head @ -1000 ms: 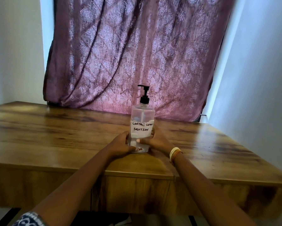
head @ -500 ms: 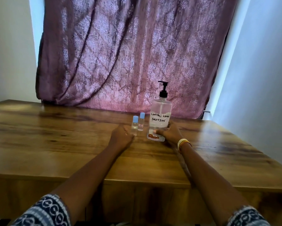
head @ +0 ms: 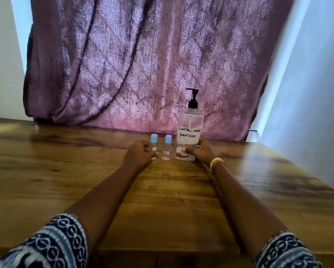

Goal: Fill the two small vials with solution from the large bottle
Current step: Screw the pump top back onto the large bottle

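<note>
Pump bottle [head: 189, 136]: clear plastic, black pump head, handwritten label reading "CONTACT LENS SOLUTION". It stands upright on the wooden bench [head: 65, 171], toward the far edge and in front of a mauve curtain [head: 143, 64]. The liquid level cannot be read with certainty; the bottle looks only partly full, so it is judged moderately light and liable to tip if pushed high up. Its smooth wall may be slippery. It is best held low on the body while the pump head is pressed from above.

Right hand [head: 199, 154]: the grip is closed around the bottle's lower body, thumb across the front near the base. A yellow bangle [head: 217, 163] sits on that wrist.

Two vials: the left vial [head: 154, 145] and the right vial [head: 167, 147] stand upright just left of the bottle, side by side but apart, each with a pale blue cap on. Both are small, narrow-based and very light, judged easy to knock over. Whether they are glass or plastic cannot be told. Hold each by the body, not the cap.

Left hand [head: 139, 154]: fingers are curled at the left vial's base, apparently touching it; whether the grip fully holds it cannot be told.

Judgement: both caps must come off before filling.
</note>
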Demonstrator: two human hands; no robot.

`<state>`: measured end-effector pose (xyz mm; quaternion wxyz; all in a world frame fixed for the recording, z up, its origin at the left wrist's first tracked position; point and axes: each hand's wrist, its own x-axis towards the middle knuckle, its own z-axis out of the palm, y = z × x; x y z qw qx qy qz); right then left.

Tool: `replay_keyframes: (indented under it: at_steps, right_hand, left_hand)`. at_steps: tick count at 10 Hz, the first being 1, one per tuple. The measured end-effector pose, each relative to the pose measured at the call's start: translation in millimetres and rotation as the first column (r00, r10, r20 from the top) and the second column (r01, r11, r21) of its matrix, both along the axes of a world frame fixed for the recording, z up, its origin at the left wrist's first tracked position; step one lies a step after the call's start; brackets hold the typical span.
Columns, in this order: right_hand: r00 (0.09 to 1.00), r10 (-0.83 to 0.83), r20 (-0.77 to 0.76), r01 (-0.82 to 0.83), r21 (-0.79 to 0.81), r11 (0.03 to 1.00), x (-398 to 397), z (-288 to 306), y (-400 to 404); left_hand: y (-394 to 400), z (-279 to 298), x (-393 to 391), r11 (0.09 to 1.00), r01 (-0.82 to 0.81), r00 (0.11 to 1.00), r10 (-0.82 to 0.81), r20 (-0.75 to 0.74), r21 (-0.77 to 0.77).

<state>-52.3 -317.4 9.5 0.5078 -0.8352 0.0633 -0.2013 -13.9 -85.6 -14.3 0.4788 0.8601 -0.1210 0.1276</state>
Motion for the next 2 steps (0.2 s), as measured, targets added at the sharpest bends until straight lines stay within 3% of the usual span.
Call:
replay_keyframes:
  at_steps: [2]
  right_hand:
    - [0.999, 0.05, -0.005, -0.05, -0.046, 0.998, -16.1, -1.6, 9.4]
  left_hand:
    - [4.5, -0.1, 1.2, 0.994, 0.045, 0.999, -0.042, -0.029, 0.099]
